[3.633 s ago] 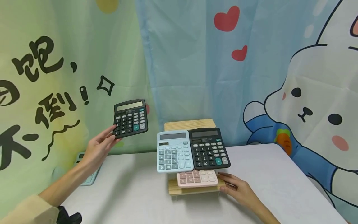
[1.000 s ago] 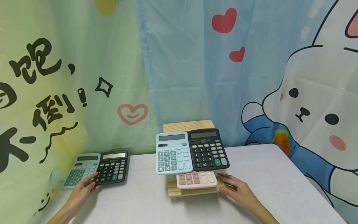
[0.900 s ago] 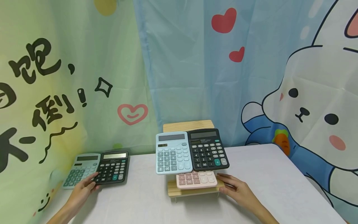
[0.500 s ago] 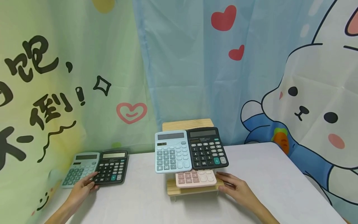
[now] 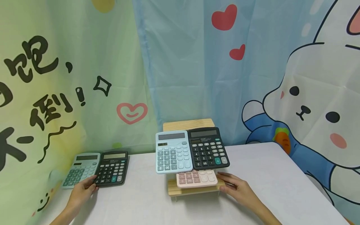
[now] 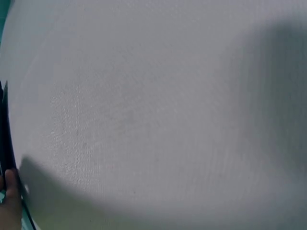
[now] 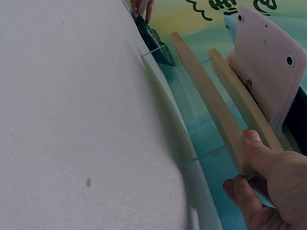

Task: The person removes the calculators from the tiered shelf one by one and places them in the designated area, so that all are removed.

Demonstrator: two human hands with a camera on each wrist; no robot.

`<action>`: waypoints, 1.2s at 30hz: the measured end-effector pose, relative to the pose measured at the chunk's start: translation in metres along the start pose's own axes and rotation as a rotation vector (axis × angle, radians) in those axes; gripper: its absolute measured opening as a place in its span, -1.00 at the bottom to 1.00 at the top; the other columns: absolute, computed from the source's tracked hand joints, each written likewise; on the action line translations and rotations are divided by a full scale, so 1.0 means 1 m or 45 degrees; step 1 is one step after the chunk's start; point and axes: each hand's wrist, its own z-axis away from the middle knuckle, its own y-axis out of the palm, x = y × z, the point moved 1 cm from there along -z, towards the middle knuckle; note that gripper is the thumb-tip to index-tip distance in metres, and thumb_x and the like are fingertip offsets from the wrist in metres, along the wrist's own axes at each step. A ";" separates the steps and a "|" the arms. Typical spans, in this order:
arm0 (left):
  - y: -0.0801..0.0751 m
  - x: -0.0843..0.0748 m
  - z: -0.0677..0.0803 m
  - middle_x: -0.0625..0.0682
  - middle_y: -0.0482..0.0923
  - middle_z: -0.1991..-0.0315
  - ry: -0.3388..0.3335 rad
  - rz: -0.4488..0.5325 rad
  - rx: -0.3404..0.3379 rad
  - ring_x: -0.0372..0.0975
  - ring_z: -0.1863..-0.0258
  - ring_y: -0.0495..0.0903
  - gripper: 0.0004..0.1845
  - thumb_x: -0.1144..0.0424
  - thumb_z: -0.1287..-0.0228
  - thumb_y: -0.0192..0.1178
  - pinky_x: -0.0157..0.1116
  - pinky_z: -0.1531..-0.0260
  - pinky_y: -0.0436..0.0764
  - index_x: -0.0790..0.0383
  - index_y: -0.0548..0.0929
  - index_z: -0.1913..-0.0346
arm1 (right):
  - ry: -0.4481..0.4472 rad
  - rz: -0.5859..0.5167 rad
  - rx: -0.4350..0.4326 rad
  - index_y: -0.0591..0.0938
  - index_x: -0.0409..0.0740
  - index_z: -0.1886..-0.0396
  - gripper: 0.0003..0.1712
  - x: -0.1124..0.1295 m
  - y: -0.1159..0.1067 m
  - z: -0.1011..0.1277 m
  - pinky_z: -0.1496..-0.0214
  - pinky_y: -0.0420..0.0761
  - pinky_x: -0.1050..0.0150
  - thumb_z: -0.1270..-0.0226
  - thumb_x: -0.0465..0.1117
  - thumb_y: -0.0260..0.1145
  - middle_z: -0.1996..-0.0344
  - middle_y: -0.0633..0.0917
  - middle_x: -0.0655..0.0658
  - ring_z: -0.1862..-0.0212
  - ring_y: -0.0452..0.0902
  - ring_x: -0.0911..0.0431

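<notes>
My left hand pinches the lower left corner of a black calculator, which lies at the table's left beside a pale green calculator. In the left wrist view only the thumb tip and the calculator's dark edge show, at the far left. With thumb and fingers, my right hand grips the right end of the front slat of a wooden display stand. On that stand a light blue calculator and a second black calculator lean side by side, partly hiding a pink calculator below them.
A white cloth covers the table. Behind it hangs a printed curtain with hearts and a white rabbit. Clear legs under the stand's slats show in the right wrist view.
My left hand has lowered the black calculator from mid-air to the table, beside the pale green one. Over the last second it has barely moved. My right hand keeps its grip on the stand.
</notes>
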 end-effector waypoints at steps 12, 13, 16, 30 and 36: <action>-0.004 -0.008 0.001 0.44 0.49 0.00 0.067 -0.227 -0.061 -0.12 0.28 0.61 -0.53 0.44 -0.21 -0.01 -0.37 0.48 0.58 0.48 0.34 -0.21 | 0.047 0.000 0.003 0.57 -0.19 -0.08 -0.51 0.001 0.000 -0.001 0.04 0.58 0.53 -0.16 -0.08 0.31 -0.16 0.51 -0.25 -0.06 0.34 0.59; -0.004 -0.008 0.000 0.44 0.50 0.00 0.064 -0.227 -0.058 -0.11 0.27 0.61 -0.53 0.45 -0.21 0.00 -0.36 0.47 0.59 0.49 0.34 -0.20 | 0.050 0.004 0.004 0.57 -0.19 -0.08 -0.50 0.001 0.000 -0.001 0.04 0.58 0.54 -0.16 -0.08 0.31 -0.16 0.51 -0.25 -0.06 0.34 0.59; -0.005 -0.009 -0.001 0.43 0.50 -0.01 0.072 -0.242 -0.066 0.04 0.17 0.58 -0.54 0.45 -0.19 0.03 -0.30 0.42 0.62 0.49 0.37 -0.18 | 0.043 0.014 0.000 0.57 -0.19 -0.07 -0.51 0.001 0.000 -0.001 0.04 0.58 0.53 -0.16 -0.08 0.31 -0.15 0.52 -0.25 -0.06 0.34 0.59; -0.005 -0.005 0.004 0.38 0.56 0.09 0.143 -0.346 -0.227 0.10 0.23 0.59 -0.68 0.38 -0.12 0.15 -0.31 0.54 0.54 0.43 0.58 0.03 | -0.012 0.025 -0.006 0.57 -0.22 -0.07 -0.53 0.002 -0.001 0.000 0.05 0.60 0.51 -0.17 -0.13 0.30 -0.14 0.52 -0.27 -0.06 0.33 0.60; -0.001 -0.002 0.008 0.36 0.61 0.17 0.190 -0.393 -0.314 0.17 0.17 0.59 -0.72 0.39 -0.08 0.18 -0.05 0.29 0.56 0.39 0.63 0.11 | 0.002 0.010 0.006 0.57 -0.21 -0.08 -0.53 0.001 -0.001 0.000 0.05 0.60 0.51 -0.17 -0.13 0.30 -0.15 0.51 -0.26 -0.07 0.33 0.59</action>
